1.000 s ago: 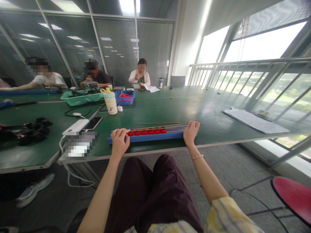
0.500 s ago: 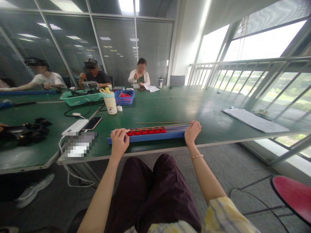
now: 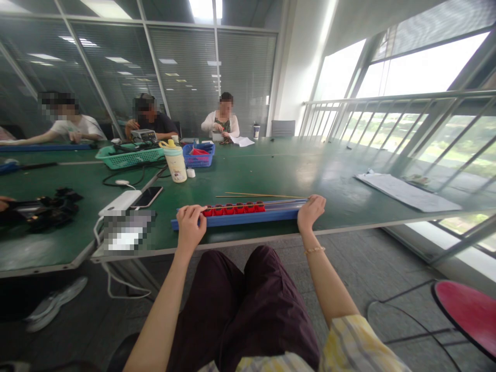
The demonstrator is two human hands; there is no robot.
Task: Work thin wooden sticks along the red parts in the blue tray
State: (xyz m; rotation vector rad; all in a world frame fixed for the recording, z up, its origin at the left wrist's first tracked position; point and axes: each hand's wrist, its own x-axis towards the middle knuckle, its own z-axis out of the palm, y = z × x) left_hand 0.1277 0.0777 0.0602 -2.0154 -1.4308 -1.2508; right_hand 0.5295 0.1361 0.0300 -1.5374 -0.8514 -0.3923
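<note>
The left hand (image 3: 189, 227) lies curled over the left end of a blue bar (image 3: 232, 219) at the near edge of the table (image 3: 294, 165), its fingertips at the first of a row of red blocks (image 3: 233, 208). The right hand (image 3: 311, 213) is curved over the bar's right end, its fingers (image 3: 315, 203) pointing toward the far side. Both hands are closed narrowly around the bar, but the palms and fingers hide the contact, so I cannot tell whether either one really grips it. The thumbs are mostly out of sight. Thin rods (image 3: 263, 195) lie just beyond the bar, and a clear strip (image 3: 282, 204) runs along it toward the right hand. To the left sit a power bank (image 3: 120, 202), a phone (image 3: 148, 196) and a pixelated patch (image 3: 127, 231) that cannot be made out. Farther off stand a bottle (image 3: 175, 163), a blue basket (image 3: 198, 155) and a green basket (image 3: 129, 156). A seated person (image 3: 222, 119) is at the far end, and a co-worker's hand (image 3: 3, 203) is cut off at the left edge, beside a black clump (image 3: 46, 213).
</note>
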